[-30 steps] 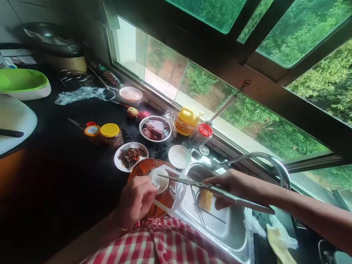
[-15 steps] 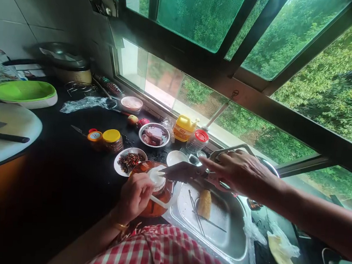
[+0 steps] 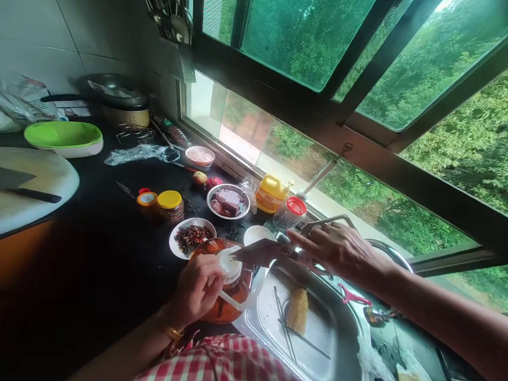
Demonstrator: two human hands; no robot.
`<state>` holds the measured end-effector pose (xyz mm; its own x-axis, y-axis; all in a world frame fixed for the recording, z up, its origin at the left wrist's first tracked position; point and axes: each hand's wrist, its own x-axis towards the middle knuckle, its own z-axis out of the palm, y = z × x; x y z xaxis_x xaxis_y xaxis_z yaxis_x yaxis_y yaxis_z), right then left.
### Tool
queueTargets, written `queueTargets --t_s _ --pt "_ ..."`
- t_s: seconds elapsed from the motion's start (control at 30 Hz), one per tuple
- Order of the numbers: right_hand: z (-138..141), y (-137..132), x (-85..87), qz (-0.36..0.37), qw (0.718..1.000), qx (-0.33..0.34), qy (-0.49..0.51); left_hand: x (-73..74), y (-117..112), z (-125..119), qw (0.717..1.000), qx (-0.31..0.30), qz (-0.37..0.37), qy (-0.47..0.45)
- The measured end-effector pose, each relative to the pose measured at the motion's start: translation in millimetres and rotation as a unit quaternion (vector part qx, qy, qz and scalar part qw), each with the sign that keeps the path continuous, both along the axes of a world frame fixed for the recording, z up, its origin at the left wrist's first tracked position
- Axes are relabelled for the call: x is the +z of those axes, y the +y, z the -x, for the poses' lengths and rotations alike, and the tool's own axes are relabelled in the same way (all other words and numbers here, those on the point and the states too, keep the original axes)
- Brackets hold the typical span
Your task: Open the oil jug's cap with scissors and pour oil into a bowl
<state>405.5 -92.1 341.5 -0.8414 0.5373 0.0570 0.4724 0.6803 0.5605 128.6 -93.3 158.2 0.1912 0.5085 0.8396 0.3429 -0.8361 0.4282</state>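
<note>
My left hand (image 3: pixel 201 286) is closed around the white cap (image 3: pixel 229 266) of a large jug (image 3: pixel 225 314) of reddish-brown liquid, which stands against the sink's left edge. A white handle strap loops over the jug's side. In my right hand (image 3: pixel 339 247) is a pair of kitchen scissors (image 3: pixel 260 251), the fingers wrapped through its handles. Its blades point left, and the tips meet the cap's edge beside my left fingers. Whether the blades are under the rim, I cannot tell. Just behind the jug is a white bowl of dark red chopped chillies (image 3: pixel 192 237).
The steel sink (image 3: pixel 344 335) holds a peeled yellowish piece of food (image 3: pixel 298 311) and chopsticks (image 3: pixel 285 326). Behind stand a bowl of dark red meat (image 3: pixel 228 202), a yellow jug (image 3: pixel 270 194) and a red-lidded jar (image 3: pixel 293 211). A cleaver (image 3: pixel 37 195) lies on the cutting board (image 3: pixel 65 174) at left.
The camera view has turned a little, so most things sit farther right and lower. Both hands keep their grips, and the scissor tips stay against the cap.
</note>
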Motion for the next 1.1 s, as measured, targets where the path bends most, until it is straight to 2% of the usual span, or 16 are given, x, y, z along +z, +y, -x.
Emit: queueTargets --t_s 0.2,0.37,0.6,0.83,1.1 --pt "-4.6 9.3 -7.1 -0.032 0.998 0.048 0.008 0.1 -0.2 0.4 1.0 0.003 0.01 0.004" --pt "-10.7 20.0 -9.5 -0.015 0.998 0.068 0.007 -1.9 0.3 0.7 1.0 0.006 0.019 0.006" --pt "-23.3 42.3 -24.8 -0.017 0.994 0.105 0.018 -2.2 -1.7 1.0 1.0 0.003 0.021 0.009" --pt "-19.8 65.3 -16.9 -0.038 0.984 0.173 0.002 -1.5 -1.5 -0.4 1.0 0.005 0.022 0.005" --pt "-12.6 78.9 -9.3 0.01 0.98 0.196 0.017 1.2 -2.2 -0.3 1.0 0.004 0.013 0.006"
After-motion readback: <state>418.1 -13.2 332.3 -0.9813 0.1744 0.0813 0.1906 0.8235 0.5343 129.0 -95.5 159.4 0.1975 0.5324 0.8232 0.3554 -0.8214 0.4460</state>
